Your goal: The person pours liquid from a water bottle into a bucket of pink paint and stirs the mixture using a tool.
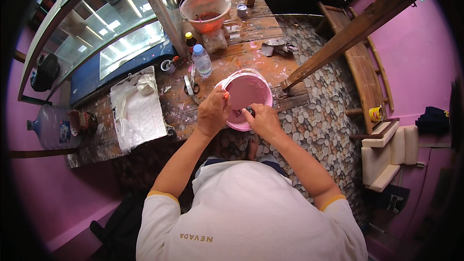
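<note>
A bucket (268, 87) with pink paint (249, 90) inside stands at the near edge of the wooden table, in front of my body. My left hand (212, 112) is closed at its left rim, around a small thing with an orange end (226, 95); the rest of it is hidden by the fingers. Over the near right part of the bucket, my right hand (266, 122) grips a black thing (250, 110), whose kind I cannot make out. Something small and dark shows against the paint beside it.
On the paint-spotted table (241, 55) are scissors (192, 87), a water bottle (201, 61), a dark bottle with a yellow cap (190, 41), a stained basin (212, 5), a grey cloth (278, 47) and a plastic-covered board (137, 111). A slanted wooden post (338, 38) rises at right.
</note>
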A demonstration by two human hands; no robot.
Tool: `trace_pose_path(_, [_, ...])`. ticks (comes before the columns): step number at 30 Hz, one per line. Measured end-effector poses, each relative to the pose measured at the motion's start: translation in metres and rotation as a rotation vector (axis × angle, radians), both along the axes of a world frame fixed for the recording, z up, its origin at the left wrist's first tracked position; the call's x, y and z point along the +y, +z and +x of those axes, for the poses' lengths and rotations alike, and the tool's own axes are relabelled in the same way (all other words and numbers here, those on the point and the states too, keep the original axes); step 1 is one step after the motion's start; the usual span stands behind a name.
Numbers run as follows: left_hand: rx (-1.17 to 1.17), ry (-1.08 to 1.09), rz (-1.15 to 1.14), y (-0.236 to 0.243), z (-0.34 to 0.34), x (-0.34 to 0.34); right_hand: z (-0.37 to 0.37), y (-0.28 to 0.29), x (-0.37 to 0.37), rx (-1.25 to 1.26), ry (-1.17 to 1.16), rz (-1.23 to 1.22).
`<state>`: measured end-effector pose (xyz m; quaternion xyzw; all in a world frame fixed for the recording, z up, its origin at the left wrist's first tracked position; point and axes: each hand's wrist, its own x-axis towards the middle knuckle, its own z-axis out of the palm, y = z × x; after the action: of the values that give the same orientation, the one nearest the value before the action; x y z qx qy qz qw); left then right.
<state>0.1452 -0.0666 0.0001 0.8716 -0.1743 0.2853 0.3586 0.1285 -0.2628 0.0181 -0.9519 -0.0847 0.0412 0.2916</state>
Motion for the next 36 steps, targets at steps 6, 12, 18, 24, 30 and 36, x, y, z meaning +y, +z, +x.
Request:
trace_pose_path(6, [-0.013, 0.004, -0.025, 0.001, 0.000, 0.003, 0.012, -0.004, -0.009, -0.224, 0.052, 0.088])
trace_pose_path(12, [-0.023, -0.020, 0.013, 0.004, -0.002, 0.002, 0.028, 0.005, -0.018, -0.423, 0.207, -0.115])
trace_pose_path(18, [-0.020, -0.048, -0.006, 0.001, -0.005, -0.002, 0.025, -0.009, -0.011, -0.472, 0.301, -0.226])
trace_pose_path(24, [0.016, -0.010, -0.034, -0.003, -0.006, 0.004, 0.013, -0.008, -0.027, -0.456, 0.415, -0.176])
trace_pose_path(30, [0.013, -0.065, 0.019, 0.000, -0.006, 0.008, 0.019, -0.006, -0.032, -0.509, 0.316, -0.207])
trace_pose_path(36, [0.008, -0.061, 0.013, -0.002, -0.004, 0.004, 0.016, -0.011, -0.013, -0.500, 0.393, -0.214])
